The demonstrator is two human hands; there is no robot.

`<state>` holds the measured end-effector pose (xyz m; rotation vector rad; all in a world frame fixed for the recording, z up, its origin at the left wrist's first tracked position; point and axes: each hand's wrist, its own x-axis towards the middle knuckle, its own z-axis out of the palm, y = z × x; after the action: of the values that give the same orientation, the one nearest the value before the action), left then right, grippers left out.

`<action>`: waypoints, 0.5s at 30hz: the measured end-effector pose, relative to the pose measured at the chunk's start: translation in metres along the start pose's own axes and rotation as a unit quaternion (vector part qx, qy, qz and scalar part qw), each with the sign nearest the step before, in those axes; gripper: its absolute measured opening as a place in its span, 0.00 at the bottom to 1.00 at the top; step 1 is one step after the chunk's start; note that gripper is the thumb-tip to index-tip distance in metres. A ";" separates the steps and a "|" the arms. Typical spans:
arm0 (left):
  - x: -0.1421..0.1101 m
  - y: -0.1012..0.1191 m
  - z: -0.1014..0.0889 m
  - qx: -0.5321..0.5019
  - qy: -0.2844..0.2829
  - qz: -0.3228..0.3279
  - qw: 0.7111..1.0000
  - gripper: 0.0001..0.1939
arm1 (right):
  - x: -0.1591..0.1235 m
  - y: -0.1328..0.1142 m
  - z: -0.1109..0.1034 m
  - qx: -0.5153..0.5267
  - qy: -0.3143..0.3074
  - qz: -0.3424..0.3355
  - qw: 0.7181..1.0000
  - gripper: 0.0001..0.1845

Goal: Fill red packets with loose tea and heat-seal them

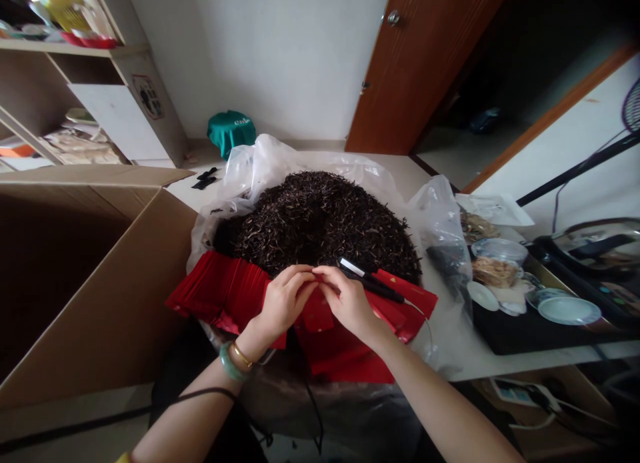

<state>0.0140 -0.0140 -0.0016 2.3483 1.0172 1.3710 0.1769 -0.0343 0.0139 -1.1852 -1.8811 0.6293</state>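
Note:
My left hand (287, 296), with a green bangle and a gold bracelet at the wrist, meets my right hand (347, 301) in the middle. Fingertips of both are pinched together at the top edge of a small red packet (319, 313), whose upper part they partly hide. Just beyond them rises a big heap of dark tea leaves (320, 213) in a clear plastic bag (270, 159). To the left, many red packets (225, 286) stand in a tight row. Beside my right hand, a slim black tool (377, 283) with a white strip and a cord lies across more red packets (407, 309).
An open cardboard box (115, 293) stands close on the left. At right, a black tray (510, 336) holds cups, a lidded tub (500, 256) and a kettle. A dark cable (150, 409) crosses my left forearm. Behind are a teal-covered stool (231, 133) and a brown door (400, 69).

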 end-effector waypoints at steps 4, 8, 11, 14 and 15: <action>0.002 0.000 -0.002 -0.091 0.011 -0.045 0.995 0.05 | 0.003 -0.010 -0.008 0.009 -0.026 -0.033 0.999 0.14; 0.005 0.001 -0.005 -0.226 0.012 -0.113 0.968 0.12 | 0.004 -0.022 -0.018 0.045 -0.077 0.002 0.996 0.09; 0.006 0.004 -0.006 -0.332 -0.025 -0.154 0.930 0.18 | 0.004 -0.028 -0.024 0.062 -0.107 0.009 0.992 0.06; 0.006 0.008 -0.007 -0.413 -0.051 -0.194 0.888 0.21 | 0.004 -0.030 -0.026 0.038 -0.109 -0.045 0.992 0.10; 0.006 0.008 -0.007 -0.431 -0.052 -0.208 0.876 0.22 | 0.004 -0.031 -0.026 0.030 -0.100 -0.073 0.992 0.11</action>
<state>0.0137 -0.0168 0.0108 1.4210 0.6199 1.1616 0.1824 -0.0442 0.0528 -0.9658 -2.0799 0.7412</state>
